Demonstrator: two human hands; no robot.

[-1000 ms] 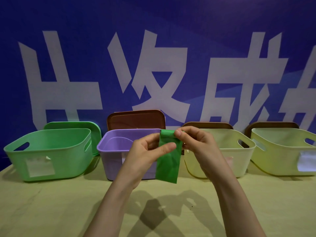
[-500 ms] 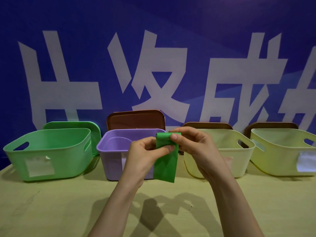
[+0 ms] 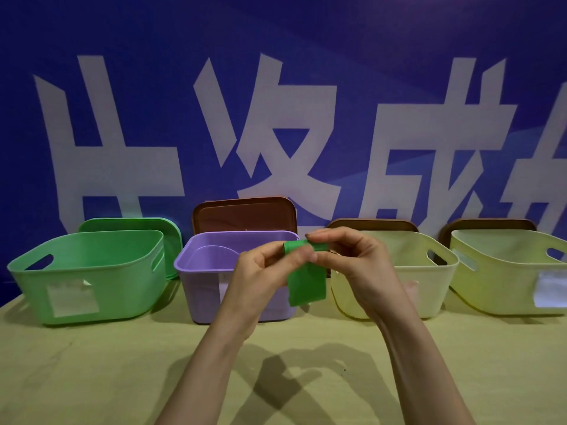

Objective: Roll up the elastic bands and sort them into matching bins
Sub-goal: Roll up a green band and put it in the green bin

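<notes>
While both hands pinch the green elastic band point(image 3: 306, 283) mid-frame, left hand point(image 3: 270, 271) & right hand point(image 3: 349, 262) gripping its rolled top w/ tail hanging, rolling looks part done; next: finish roll, drop in green bin point(image 3: 89, 271) at left.

1. At the back we see a blue banner wall point(image 3: 368, 41) printed with large white characters.
2. Below it we see a desk point(image 3: 92, 378) covered in yellowish cloth, with dark shadows at its middle.
3. Along the banner's foot we count four rounded plastic lids standing on edge: a green lid point(image 3: 129, 223), a taller brown lid point(image 3: 245, 214), a second brown lid point(image 3: 371, 224) and a third brown lid point(image 3: 487, 224).
</notes>
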